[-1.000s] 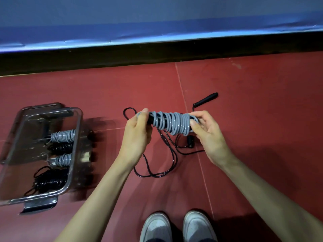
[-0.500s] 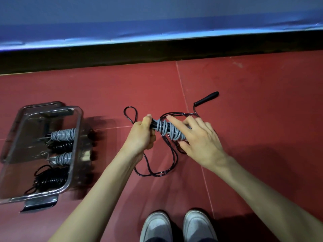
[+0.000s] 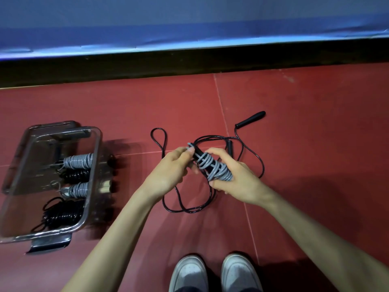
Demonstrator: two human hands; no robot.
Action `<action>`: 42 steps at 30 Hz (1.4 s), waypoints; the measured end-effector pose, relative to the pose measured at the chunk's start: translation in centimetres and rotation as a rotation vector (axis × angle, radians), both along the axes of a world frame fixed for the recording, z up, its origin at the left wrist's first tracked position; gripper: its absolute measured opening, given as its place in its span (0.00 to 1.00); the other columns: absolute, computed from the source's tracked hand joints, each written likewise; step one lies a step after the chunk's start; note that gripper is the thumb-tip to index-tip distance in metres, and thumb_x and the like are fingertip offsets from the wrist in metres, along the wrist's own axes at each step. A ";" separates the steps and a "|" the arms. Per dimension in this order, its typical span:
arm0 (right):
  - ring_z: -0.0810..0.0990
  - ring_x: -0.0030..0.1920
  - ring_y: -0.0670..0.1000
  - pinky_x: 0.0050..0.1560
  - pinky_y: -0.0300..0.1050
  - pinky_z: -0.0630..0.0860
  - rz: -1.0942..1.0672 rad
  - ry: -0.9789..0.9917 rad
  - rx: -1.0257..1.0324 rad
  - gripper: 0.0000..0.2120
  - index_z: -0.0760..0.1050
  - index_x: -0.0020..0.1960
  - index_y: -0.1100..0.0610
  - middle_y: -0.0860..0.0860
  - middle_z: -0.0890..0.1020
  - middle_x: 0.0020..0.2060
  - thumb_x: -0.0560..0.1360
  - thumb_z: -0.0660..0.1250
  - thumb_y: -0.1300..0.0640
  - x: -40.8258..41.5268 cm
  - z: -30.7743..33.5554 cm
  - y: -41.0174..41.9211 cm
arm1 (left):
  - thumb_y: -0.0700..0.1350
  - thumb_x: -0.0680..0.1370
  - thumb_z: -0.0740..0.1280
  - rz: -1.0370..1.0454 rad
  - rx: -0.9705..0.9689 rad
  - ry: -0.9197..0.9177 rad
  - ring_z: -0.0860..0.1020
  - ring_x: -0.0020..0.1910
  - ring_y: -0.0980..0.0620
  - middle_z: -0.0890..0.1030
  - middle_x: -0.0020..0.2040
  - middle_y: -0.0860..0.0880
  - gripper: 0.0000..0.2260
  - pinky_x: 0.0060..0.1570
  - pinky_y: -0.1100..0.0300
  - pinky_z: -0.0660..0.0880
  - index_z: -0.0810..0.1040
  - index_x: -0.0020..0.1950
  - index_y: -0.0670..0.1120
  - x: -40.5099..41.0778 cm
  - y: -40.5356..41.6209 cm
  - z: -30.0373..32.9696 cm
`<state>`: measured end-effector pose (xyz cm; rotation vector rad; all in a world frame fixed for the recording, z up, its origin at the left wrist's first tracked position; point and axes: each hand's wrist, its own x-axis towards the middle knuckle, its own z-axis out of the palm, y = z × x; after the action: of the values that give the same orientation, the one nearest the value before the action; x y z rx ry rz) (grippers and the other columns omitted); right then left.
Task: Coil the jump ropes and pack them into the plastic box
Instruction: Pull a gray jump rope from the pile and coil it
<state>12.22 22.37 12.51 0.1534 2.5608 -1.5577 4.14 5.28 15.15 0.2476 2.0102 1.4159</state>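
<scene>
Since a second ago the grey coiled rope (image 3: 212, 168) has swung from lying crosswise between my hands to a slanted line, its upper end pointing up and left, its lower end down and right. My right hand (image 3: 237, 182) has slid from the bundle's end to wrap around its lower half, fingers curled over the grey turns. My left hand (image 3: 172, 167) pinches the upper tip, where a black handle end pokes out of the wraps. So both grips are clamped on the same bundle, held above the red floor (image 3: 305, 102).

What the coming move turns on, as I judge it: the plastic box (image 3: 92, 175) sits well to the left, on my left hand's side, with its long side running away from me. The bundles already packed inside lie crosswise to that. My bundle's slanted axis matches neither, so it would need turning before it goes in, and the left hand is the nearer carrier.

A second job waits under my hands: the loose black rope (image 3: 183, 209) sprawls on the floor, one handle (image 3: 250, 119) lying up and right, apart from everything. Whether the grey end is tucked securely I cannot tell.
</scene>
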 end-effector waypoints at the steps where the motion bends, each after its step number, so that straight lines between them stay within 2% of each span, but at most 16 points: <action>1: 0.78 0.35 0.46 0.38 0.46 0.78 -0.020 -0.038 -0.102 0.33 0.66 0.61 0.31 0.50 0.81 0.38 0.70 0.71 0.65 0.1 -0.1 0.0 | 0.50 0.82 0.59 0.001 0.021 0.037 0.65 0.28 0.57 0.80 0.38 0.49 0.08 0.29 0.65 0.63 0.74 0.51 0.47 0.3 -0.1 0.0; 2: 0.79 0.34 0.49 0.35 0.47 0.77 -0.036 -0.069 -0.204 0.34 0.67 0.60 0.30 0.50 0.81 0.37 0.71 0.70 0.67 0.1 -0.1 0.0 | 0.48 0.81 0.62 0.004 0.048 0.073 0.68 0.30 0.57 0.82 0.41 0.49 0.06 0.32 0.65 0.66 0.74 0.54 0.48 0.5 -0.3 -0.2; 5: 0.78 0.35 0.53 0.34 0.49 0.73 -0.065 -0.123 -0.423 0.34 0.67 0.61 0.34 0.49 0.80 0.36 0.73 0.69 0.71 0.3 -0.1 0.3 | 0.44 0.79 0.66 0.000 0.130 0.213 0.77 0.39 0.58 0.84 0.45 0.50 0.08 0.40 0.68 0.70 0.75 0.58 0.52 1.2 -0.9 -0.7; 9: 0.79 0.35 0.55 0.32 0.47 0.73 -0.080 -0.171 -0.500 0.33 0.67 0.64 0.37 0.52 0.80 0.36 0.73 0.68 0.71 0.5 0.1 0.1 | 0.43 0.78 0.66 0.143 0.105 0.448 0.74 0.44 0.61 0.76 0.48 0.54 0.12 0.47 0.72 0.70 0.76 0.59 0.58 2.0 -0.7 -1.4; 13: 0.79 0.35 0.55 0.31 0.46 0.73 -0.082 -0.223 -0.588 0.32 0.67 0.66 0.40 0.49 0.81 0.37 0.73 0.68 0.71 0.7 0.1 -0.5 | 0.40 0.78 0.66 0.311 0.206 0.385 0.76 0.53 0.66 0.79 0.54 0.52 0.15 0.52 0.74 0.69 0.74 0.64 0.53 2.7 0.2 -1.7; 16: 0.79 0.35 0.55 0.31 0.46 0.73 -0.082 -0.258 -0.655 0.31 0.69 0.64 0.38 0.49 0.81 0.38 0.74 0.68 0.70 0.8 0.1 -0.9 | 0.36 0.76 0.68 0.476 0.351 0.343 0.81 0.52 0.58 0.84 0.49 0.48 0.17 0.55 0.67 0.73 0.74 0.64 0.47 3.1 0.5 -1.7; 18: 0.79 0.34 0.55 0.31 0.46 0.73 -0.080 -0.269 -0.677 0.31 0.69 0.63 0.38 0.49 0.80 0.38 0.74 0.67 0.70 0.8 0.4 -1.0 | 0.36 0.74 0.71 0.538 0.386 0.359 0.83 0.49 0.48 0.85 0.45 0.47 0.12 0.54 0.59 0.76 0.78 0.55 0.46 3.0 0.3 -1.7; 20: 0.79 0.34 0.54 0.31 0.46 0.73 -0.077 -0.266 -0.662 0.31 0.69 0.64 0.38 0.49 0.80 0.38 0.74 0.67 0.70 0.8 0.6 -1.1 | 0.37 0.72 0.74 0.540 0.327 0.426 0.83 0.46 0.48 0.85 0.43 0.49 0.09 0.51 0.57 0.77 0.80 0.47 0.49 2.8 0.0 -1.6; 22: 0.79 0.34 0.54 0.30 0.45 0.74 -0.084 -0.249 -0.606 0.31 0.68 0.66 0.40 0.51 0.80 0.39 0.74 0.68 0.70 0.9 0.8 -1.2 | 0.39 0.70 0.76 0.493 0.209 0.546 0.82 0.41 0.57 0.84 0.40 0.56 0.09 0.47 0.64 0.76 0.81 0.43 0.52 2.5 -0.2 -1.4; 25: 0.79 0.34 0.53 0.29 0.43 0.74 -0.110 -0.199 -0.507 0.32 0.66 0.68 0.42 0.54 0.80 0.40 0.73 0.69 0.69 0.9 0.9 -1.6 | 0.42 0.70 0.77 0.396 0.017 0.754 0.77 0.33 0.64 0.83 0.37 0.57 0.04 0.38 0.71 0.71 0.82 0.41 0.45 2.0 -0.1 -1.1; 27: 0.79 0.34 0.53 0.29 0.42 0.75 -0.140 -0.174 -0.489 0.32 0.67 0.67 0.41 0.54 0.80 0.41 0.73 0.70 0.69 0.9 0.8 -1.9 | 0.44 0.71 0.76 0.353 -0.101 0.847 0.77 0.33 0.61 0.84 0.38 0.50 0.06 0.38 0.63 0.74 0.83 0.42 0.42 1.6 0.0 -1.1; 29: 0.79 0.35 0.54 0.30 0.42 0.75 -0.169 -0.165 -0.494 0.32 0.67 0.66 0.40 0.55 0.79 0.41 0.73 0.69 0.69 1.0 0.7 -2.1 | 0.44 0.71 0.76 0.318 -0.195 0.896 0.80 0.35 0.52 0.83 0.37 0.48 0.06 0.37 0.54 0.76 0.82 0.43 0.43 1.4 0.2 -1.1; 31: 0.78 0.35 0.54 0.30 0.43 0.75 -0.183 -0.162 -0.479 0.32 0.67 0.67 0.40 0.54 0.79 0.40 0.72 0.69 0.69 1.1 0.6 -2.1 | 0.44 0.71 0.75 0.290 -0.248 0.841 0.80 0.34 0.49 0.83 0.35 0.49 0.06 0.37 0.53 0.75 0.82 0.41 0.44 1.1 0.4 -0.7; 36: 0.77 0.35 0.52 0.31 0.43 0.74 -0.176 -0.169 -0.428 0.32 0.68 0.63 0.38 0.54 0.79 0.42 0.72 0.68 0.70 1.4 0.2 -1.9 | 0.45 0.67 0.79 0.247 -0.241 0.389 0.72 0.29 0.55 0.80 0.31 0.50 0.12 0.34 0.60 0.70 0.77 0.33 0.45 -0.6 0.2 0.0; 39: 0.77 0.35 0.51 0.34 0.45 0.74 -0.187 -0.168 -0.421 0.32 0.69 0.62 0.36 0.52 0.80 0.43 0.72 0.69 0.70 1.5 -0.2 -2.0 | 0.45 0.67 0.79 0.206 -0.282 0.338 0.71 0.29 0.53 0.79 0.30 0.49 0.12 0.34 0.60 0.69 0.78 0.33 0.44 -0.9 0.1 0.1; 42: 0.78 0.36 0.44 0.38 0.40 0.74 -0.161 -0.116 -0.290 0.34 0.68 0.67 0.37 0.45 0.81 0.43 0.71 0.70 0.67 1.6 -1.1 -1.8 | 0.46 0.68 0.78 0.165 -0.386 0.372 0.77 0.32 0.51 0.82 0.32 0.49 0.10 0.34 0.62 0.70 0.79 0.33 0.46 -0.8 0.1 0.0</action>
<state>13.83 20.59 11.40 0.4117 2.2541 -1.8951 3.39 5.38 15.15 0.1868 2.6134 1.1010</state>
